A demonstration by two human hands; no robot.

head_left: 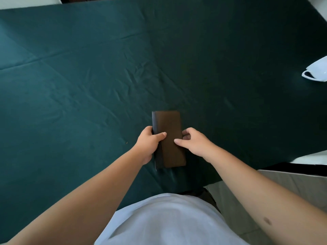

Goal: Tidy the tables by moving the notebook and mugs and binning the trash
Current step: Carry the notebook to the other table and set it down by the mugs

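Observation:
A brown closed notebook (169,131) lies on the dark green tablecloth (88,76), near the table's front edge. My left hand (149,144) grips its left edge, thumb on the cover and fingers around the spine side. On the right edge rests my right hand (193,143), thumb on the cover and fingers curled against the side. A white mug (316,70) stands at the far right, cut off by the frame edge.
The green cloth covers a wide table with creases across it. A tiled floor (265,188) shows at the lower right beside the table's corner. A white surface (315,157) borders the right edge. A small speck (126,142) lies left of my hand.

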